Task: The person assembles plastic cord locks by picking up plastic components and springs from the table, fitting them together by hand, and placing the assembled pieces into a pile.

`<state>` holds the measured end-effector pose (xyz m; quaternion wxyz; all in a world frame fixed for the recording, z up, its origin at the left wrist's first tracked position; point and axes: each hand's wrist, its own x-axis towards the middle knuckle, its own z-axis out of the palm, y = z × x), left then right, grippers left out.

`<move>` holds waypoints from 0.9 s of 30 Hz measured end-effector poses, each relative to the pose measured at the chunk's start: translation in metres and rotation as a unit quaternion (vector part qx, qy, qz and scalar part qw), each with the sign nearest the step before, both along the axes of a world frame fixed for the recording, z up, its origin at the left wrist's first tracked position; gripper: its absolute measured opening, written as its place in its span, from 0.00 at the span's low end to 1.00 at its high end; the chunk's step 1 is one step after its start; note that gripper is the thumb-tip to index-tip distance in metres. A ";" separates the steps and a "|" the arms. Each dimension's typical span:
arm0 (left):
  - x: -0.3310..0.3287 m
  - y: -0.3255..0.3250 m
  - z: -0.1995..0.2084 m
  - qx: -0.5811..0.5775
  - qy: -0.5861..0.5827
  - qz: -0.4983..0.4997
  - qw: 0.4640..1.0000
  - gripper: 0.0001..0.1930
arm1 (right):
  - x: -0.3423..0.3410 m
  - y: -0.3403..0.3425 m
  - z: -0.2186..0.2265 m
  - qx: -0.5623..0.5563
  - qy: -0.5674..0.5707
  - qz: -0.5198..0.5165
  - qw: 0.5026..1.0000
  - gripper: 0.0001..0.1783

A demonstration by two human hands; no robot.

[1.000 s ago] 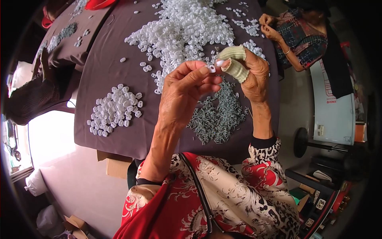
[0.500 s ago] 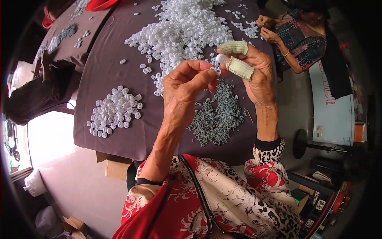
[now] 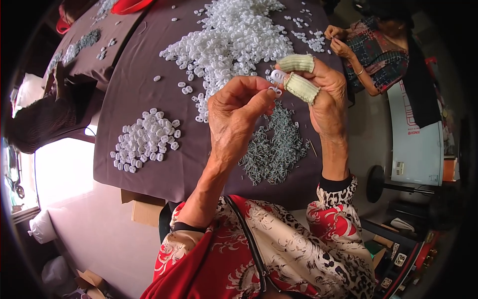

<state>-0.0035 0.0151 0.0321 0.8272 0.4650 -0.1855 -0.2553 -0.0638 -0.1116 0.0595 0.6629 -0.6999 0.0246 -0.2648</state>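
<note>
My left hand [image 3: 229, 112] has thumb and fingers pinched on a small white plastic piece [image 3: 275, 91] with holes in it. Close beside it, my right hand [image 3: 328, 94] wears pale green knitted finger covers [image 3: 301, 88] on its thumb and a finger. Between those covered fingers a similar white oval piece [image 3: 279, 76] is gripped. Whether a screw sits between the two pieces is too small to tell. Below the hands lies a heap of small grey screws [image 3: 274, 154]. Beyond them spreads a large pile of white oval pieces [image 3: 224, 42].
A smaller heap of white pieces [image 3: 144, 142] lies on the brown tablecloth [image 3: 119, 89] at the left. Across the table's right side a co-worker's hands [image 3: 338, 42] are busy. Another table [image 3: 107, 55] stands at the far left, with a cardboard box [image 3: 148, 212] below the front edge.
The white piece in my right hand has tilted, so its holes now show. Both hands remain close together, with the left fingers shifted slightly. The whole view has moved a little.
</note>
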 end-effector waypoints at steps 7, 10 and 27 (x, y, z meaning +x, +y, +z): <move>0.002 0.002 0.000 0.017 -0.006 0.006 1.000 0.03 | 0.001 -0.001 -0.003 -0.002 -0.003 0.010 1.000 0.13; 0.002 0.001 0.001 0.006 -0.006 0.012 1.000 0.02 | 0.000 -0.004 -0.004 -0.020 0.003 0.020 1.000 0.13; 0.006 0.004 -0.002 0.015 0.022 -0.019 0.999 0.07 | 0.003 -0.002 -0.009 -0.036 0.000 -0.003 0.999 0.14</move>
